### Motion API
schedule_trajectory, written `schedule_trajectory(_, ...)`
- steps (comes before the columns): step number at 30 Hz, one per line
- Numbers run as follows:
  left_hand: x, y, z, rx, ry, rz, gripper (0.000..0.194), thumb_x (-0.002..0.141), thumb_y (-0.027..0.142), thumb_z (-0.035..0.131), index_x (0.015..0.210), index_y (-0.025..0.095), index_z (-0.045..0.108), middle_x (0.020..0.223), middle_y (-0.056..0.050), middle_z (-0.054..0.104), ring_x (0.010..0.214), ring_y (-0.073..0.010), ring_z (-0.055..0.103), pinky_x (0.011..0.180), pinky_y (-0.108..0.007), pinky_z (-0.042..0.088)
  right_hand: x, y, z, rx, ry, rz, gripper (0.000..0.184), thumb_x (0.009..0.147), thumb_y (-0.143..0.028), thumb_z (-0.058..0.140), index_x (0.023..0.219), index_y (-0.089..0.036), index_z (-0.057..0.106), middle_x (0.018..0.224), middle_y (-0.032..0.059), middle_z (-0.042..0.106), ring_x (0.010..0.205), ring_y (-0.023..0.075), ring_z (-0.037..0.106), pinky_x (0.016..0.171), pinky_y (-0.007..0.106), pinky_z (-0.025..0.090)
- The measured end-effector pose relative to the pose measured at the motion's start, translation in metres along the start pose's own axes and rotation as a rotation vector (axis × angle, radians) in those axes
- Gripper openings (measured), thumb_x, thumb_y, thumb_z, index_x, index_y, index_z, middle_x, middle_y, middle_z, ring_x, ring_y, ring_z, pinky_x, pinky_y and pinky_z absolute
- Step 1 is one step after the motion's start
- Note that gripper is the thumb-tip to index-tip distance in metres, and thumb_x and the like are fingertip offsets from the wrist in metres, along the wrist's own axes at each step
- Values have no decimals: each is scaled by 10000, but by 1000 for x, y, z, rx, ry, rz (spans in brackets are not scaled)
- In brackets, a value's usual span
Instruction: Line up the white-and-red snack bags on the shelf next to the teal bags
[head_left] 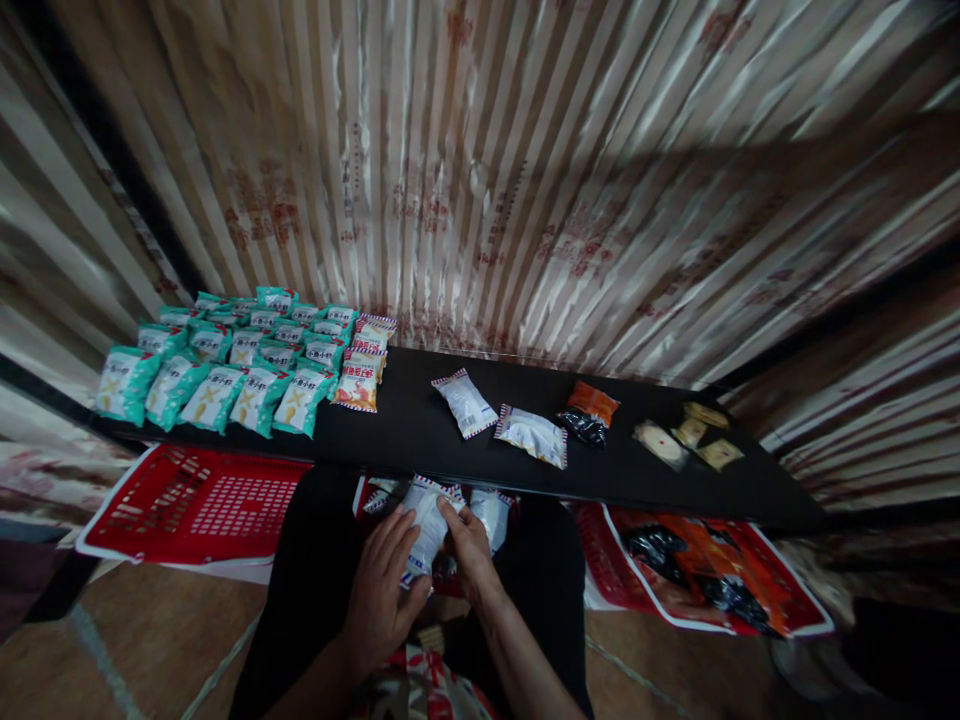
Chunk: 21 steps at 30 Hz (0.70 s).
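Both my hands are low in the middle, below the front edge of a black table (420,430). My left hand (380,590) and my right hand (471,550) are closed together on a white snack packet with red and blue edges (426,520). More white packets (491,512) lie just beyond it, in a red basket between my knees. On the table's middle lie two similar white packets (465,402) (532,435).
Several teal snack packets (225,365) lie in rows at the table's left, with red-printed packets (361,375) beside them. Orange (592,402) and black packets and pale small packets (690,435) lie at the right. Red baskets (195,500) (705,570) stand below. A striped curtain hangs behind.
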<state>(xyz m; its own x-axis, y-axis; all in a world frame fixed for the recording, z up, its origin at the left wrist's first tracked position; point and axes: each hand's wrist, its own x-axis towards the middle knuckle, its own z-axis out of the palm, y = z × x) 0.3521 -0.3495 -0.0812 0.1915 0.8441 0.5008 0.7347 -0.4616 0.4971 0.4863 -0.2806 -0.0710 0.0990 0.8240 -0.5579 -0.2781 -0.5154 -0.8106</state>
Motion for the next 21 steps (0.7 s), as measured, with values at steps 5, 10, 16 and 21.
schedule_trajectory(5, -1, 0, -4, -3, -92, 70, 673, 798, 402, 546, 1363, 128, 303, 1393, -163, 389, 1321, -286, 291, 1015, -448, 347, 4, -1, -5, -56, 8, -31, 412, 578, -536, 700, 742, -180, 573, 557, -15, 608, 440, 116, 526, 408, 217, 402)
schedule_trajectory(10, -3, -2, -1, 63, -72, 73, 531, 832, 262, 482, 1335, 140, 360, 1351, -144, 453, 1288, -250, 356, 988, -401, 379, 8, 2, -8, -131, 8, -52, 431, 589, -560, 673, 742, -172, 568, 547, -14, 587, 461, 122, 527, 433, 220, 401)
schedule_trajectory(16, -4, -9, 1, 98, 3, 78, 456, 853, 263, 458, 1295, 157, 421, 1284, -124, 526, 1214, -225, 451, 943, -364, 426, 10, 3, -9, -327, 15, -72, 460, 614, -628, 593, 712, -180, 552, 545, -5, 568, 459, 128, 504, 416, 226, 366)
schedule_trajectory(21, 0, -12, -4, 85, 51, 104, 418, 866, 266, 438, 1270, 163, 456, 1237, -112, 565, 1165, -210, 496, 915, -342, 454, 10, 0, -11, -543, -1, -178, 505, 696, -663, 471, 748, -172, 576, 633, 29, 618, 582, 166, 561, 526, 247, 413)
